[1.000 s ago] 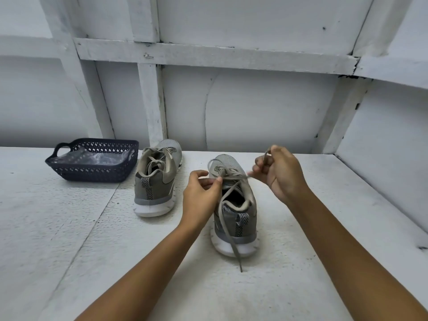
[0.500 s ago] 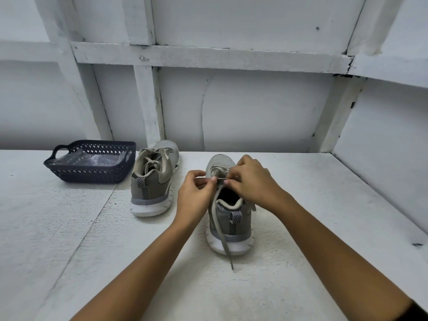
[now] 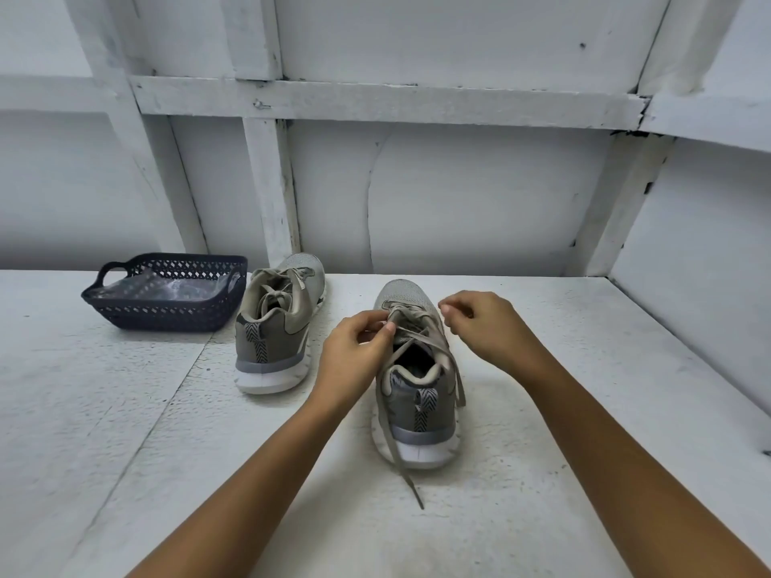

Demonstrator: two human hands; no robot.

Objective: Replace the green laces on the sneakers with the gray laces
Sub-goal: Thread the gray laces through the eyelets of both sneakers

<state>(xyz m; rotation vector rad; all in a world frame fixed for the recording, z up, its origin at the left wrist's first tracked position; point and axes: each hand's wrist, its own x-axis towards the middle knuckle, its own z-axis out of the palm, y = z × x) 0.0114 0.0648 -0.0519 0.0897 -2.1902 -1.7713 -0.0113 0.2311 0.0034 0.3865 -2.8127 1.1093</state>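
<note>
Colours and patterns, head view.
Near sneaker (image 3: 417, 394): grey-olive upper, pale grey mesh toe, white sole, grey midsole band, black-and-white chevron heel tab; lace (image 3: 396, 444) khaki-grey. Second sneaker (image 3: 277, 327), at 10 o'clock from it: same colours, same chevron tab. Basket (image 3: 167, 312), at 9 o'clock from that: dark navy, diamond lattice walls, clear shiny liner. Counter (image 3: 125, 410): speckled white. Wall (image 3: 459, 202): white painted boards.
</note>
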